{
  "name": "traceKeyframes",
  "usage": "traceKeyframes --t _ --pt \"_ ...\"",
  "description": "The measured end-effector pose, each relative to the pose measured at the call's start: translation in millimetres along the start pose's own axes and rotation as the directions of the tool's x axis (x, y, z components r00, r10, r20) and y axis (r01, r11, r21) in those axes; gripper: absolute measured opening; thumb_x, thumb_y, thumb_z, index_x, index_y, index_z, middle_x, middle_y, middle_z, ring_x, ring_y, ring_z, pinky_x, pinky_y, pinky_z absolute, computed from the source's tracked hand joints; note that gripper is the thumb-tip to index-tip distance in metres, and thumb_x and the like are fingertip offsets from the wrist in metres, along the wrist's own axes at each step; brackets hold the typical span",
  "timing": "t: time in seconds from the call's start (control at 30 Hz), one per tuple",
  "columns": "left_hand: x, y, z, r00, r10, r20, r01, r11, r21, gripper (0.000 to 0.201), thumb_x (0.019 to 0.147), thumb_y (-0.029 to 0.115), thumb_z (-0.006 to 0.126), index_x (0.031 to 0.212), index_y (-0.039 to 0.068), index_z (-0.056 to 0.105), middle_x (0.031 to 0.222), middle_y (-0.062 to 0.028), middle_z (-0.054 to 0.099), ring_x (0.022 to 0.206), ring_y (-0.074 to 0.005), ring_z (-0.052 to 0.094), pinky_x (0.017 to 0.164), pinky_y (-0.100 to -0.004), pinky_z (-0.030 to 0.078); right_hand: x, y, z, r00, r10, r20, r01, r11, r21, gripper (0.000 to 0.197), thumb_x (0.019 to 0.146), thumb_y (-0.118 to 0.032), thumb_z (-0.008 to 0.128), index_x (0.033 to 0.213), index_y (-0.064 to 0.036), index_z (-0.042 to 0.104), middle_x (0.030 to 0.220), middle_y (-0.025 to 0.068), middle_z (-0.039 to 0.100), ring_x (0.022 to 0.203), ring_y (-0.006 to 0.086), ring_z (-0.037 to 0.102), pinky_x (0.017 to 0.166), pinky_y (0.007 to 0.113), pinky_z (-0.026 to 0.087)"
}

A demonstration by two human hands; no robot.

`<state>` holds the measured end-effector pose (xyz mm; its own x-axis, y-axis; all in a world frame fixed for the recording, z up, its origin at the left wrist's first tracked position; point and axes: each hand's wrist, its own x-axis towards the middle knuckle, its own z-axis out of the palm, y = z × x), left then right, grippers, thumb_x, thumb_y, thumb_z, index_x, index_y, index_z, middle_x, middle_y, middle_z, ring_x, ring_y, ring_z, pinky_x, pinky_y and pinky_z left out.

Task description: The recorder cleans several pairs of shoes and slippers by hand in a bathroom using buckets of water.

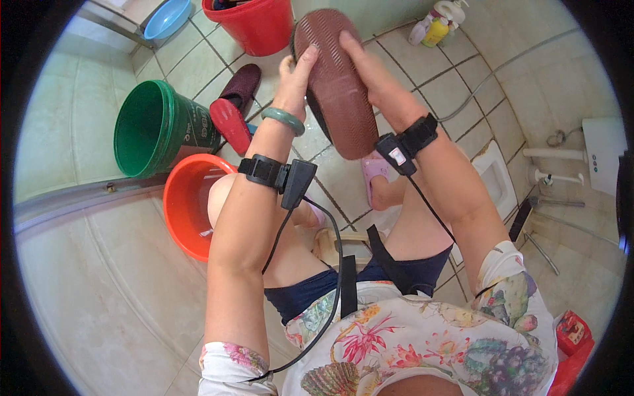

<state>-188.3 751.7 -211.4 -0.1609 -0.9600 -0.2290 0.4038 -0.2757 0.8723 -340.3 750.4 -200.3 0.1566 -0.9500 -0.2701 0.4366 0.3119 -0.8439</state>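
Both my hands hold a slipper (337,86) out in front of me, its ribbed brown sole turned up toward me. My left hand (292,82) grips its left edge, thumb on the sole. On the right edge, my right hand (370,69) presses its thumb against the sole, the other fingers hidden behind. A dark part shows behind the sole on the left; I cannot tell whether it is the upper or a second slipper. Left of my left hand, a dark maroon slipper (242,86) lies on the floor beside a slipper with a red sole (231,125).
An orange-red basin (178,221) stands by my left knee, with a green bucket (148,129) beyond it. A red bucket (254,30) and a blue basin (168,18) are farther off. Bottles (436,30) stand far right. A squat toilet (495,178) lies right of my legs.
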Motion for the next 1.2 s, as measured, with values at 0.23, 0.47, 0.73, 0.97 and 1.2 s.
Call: traceKeyframes --t 0.23,0.47,0.73,0.97,1.2 --pt "-16.8 -2.5 5.9 0.970 -0.061 0.233 0.086 0.991 -0.101 0.058 0.084 0.034 0.064 0.125 -0.001 0.042 0.116 -0.0145 0.053 0.105 -0.0229 0.053 0.091 -0.0382 0.043 -9.4 -16.6 2.8 0.992 -0.118 0.036 0.112 0.984 0.141 0.054 0.090 -0.043 0.053 0.120 0.0015 0.050 0.115 0.0116 0.059 0.100 0.0194 0.059 0.087 0.034 0.047" --pt "0.4 3.4 -3.7 0.985 0.167 -0.037 -0.171 0.957 -0.234 0.043 0.089 0.033 0.055 0.115 -0.001 0.050 0.108 -0.0116 0.060 0.094 -0.0217 0.059 0.085 -0.0359 0.048 -24.6 14.5 20.8 0.983 0.019 0.181 0.014 0.983 -0.181 0.054 0.089 -0.040 0.055 0.120 0.0030 0.049 0.112 0.0109 0.059 0.099 0.0161 0.057 0.085 0.029 0.046" --pt "-0.1 -25.0 3.7 0.942 -0.112 -0.316 0.086 0.992 -0.094 0.057 0.086 0.044 0.058 0.120 0.000 0.049 0.112 -0.0129 0.058 0.098 -0.0254 0.058 0.087 -0.0404 0.047 -5.1 35.0 10.5 0.992 -0.059 -0.112 0.012 0.922 -0.387 0.054 0.089 -0.042 0.054 0.110 0.0083 0.053 0.099 0.0162 0.063 0.086 0.0201 0.061 0.074 0.031 0.048" --pt "-5.5 -24.6 -1.5 0.957 -0.021 -0.289 0.001 0.998 -0.070 0.051 0.084 0.035 0.063 0.112 -0.007 0.052 0.104 -0.0143 0.060 0.089 -0.0228 0.060 0.077 -0.0345 0.049 -1.2 49.3 7.2 0.999 0.026 -0.037 -0.034 0.971 -0.237 0.054 0.093 -0.042 0.044 0.109 0.0078 0.054 0.098 0.0153 0.063 0.085 0.0197 0.061 0.076 0.030 0.048" --pt "-7.6 -19.8 4.6 0.972 0.031 -0.235 -0.045 0.997 -0.056 0.047 0.084 0.033 0.063 0.110 -0.005 0.053 0.100 -0.0118 0.062 0.085 -0.0208 0.061 0.075 -0.0339 0.050 -4.9 48.8 8.0 0.999 0.004 -0.047 -0.011 0.986 -0.166 0.050 0.095 -0.039 0.040 0.109 0.0074 0.055 0.097 0.0129 0.064 0.084 0.0184 0.061 0.076 0.031 0.048"
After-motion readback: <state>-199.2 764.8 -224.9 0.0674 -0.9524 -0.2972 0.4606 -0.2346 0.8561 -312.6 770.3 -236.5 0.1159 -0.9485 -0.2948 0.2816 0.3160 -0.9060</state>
